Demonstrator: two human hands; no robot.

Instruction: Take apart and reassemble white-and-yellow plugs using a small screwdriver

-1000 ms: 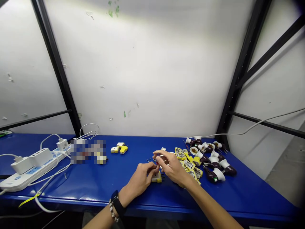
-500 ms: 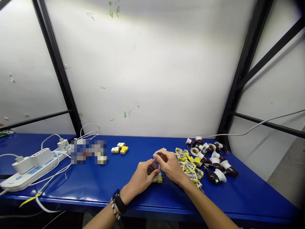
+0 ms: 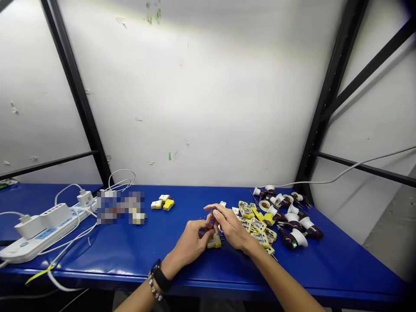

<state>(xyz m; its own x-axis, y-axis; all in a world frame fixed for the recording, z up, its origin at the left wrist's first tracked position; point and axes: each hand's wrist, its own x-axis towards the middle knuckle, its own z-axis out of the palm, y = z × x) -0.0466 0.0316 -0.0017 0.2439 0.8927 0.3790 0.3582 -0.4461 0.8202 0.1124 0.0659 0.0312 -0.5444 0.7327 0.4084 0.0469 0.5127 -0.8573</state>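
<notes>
My left hand (image 3: pixel 194 239) and my right hand (image 3: pixel 229 225) meet over the middle of the blue table (image 3: pixel 136 255). Between their bent fingers is a small dark maroon piece (image 3: pixel 214 213), mostly covered, so its kind is unclear. Both hands are closed around it. Just under my left fingertips a yellow-and-white plug (image 3: pixel 214 242) lies on the table, its prongs pointing right. Beside my right hand spreads a pile of opened yellow-and-white plug halves (image 3: pixel 259 225) with metal parts inside. A small white piece (image 3: pixel 222 203) lies behind my right hand.
Several maroon lamp holders with white sockets (image 3: pixel 294 222) lie at the right. A few yellow-and-white plugs (image 3: pixel 168 204) sit left of centre. A white power strip (image 3: pixel 22 249) with chargers and cables lies at far left. Black frame posts (image 3: pixel 78 95) and a white wall panel (image 3: pixel 208 108) stand behind.
My right fingers have shifted slightly left over the maroon piece, which has turned more upright. My hands are closer together. The view has moved slightly; the table's other things lie as before.
</notes>
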